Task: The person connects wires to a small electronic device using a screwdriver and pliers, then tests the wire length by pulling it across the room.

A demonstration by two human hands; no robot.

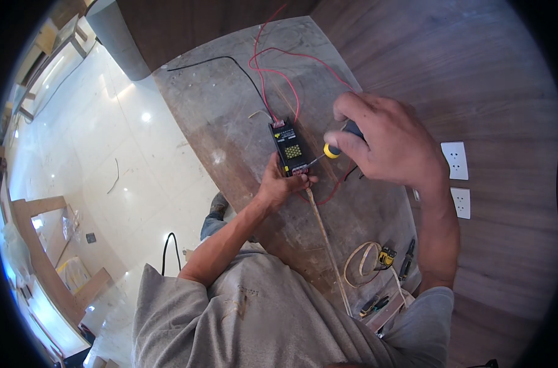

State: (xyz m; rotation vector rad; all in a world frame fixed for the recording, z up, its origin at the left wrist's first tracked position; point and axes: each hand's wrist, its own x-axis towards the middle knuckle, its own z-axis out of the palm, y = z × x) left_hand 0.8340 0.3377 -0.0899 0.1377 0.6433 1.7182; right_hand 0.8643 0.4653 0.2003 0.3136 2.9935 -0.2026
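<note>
A black power supply (286, 138) with a perforated panel lies tilted on a worn, greyish board (205, 122). My left hand (279, 186) grips its lower end, fingers around the terminal block. My right hand (387, 138) is closed on a screwdriver (332, 149) with a yellow and dark handle, its shaft reaching that lower terminal block. Red wires (294, 86) and a black wire (244, 72) run from the upper terminals, beside a short pale wire (259, 112). A long pale cable (327, 241) runs down from the lower end, and a red wire loops beneath my right hand.
A tape measure (386, 256), dark hand tools (407, 259), pliers (371, 305) and coiled strip lie at the board's lower right. A wood-grain panel (500, 104) with two white socket plates (454, 161) stands right. Tiled floor (138, 147), wooden pieces (46, 205) and a grey column (116, 40) are left.
</note>
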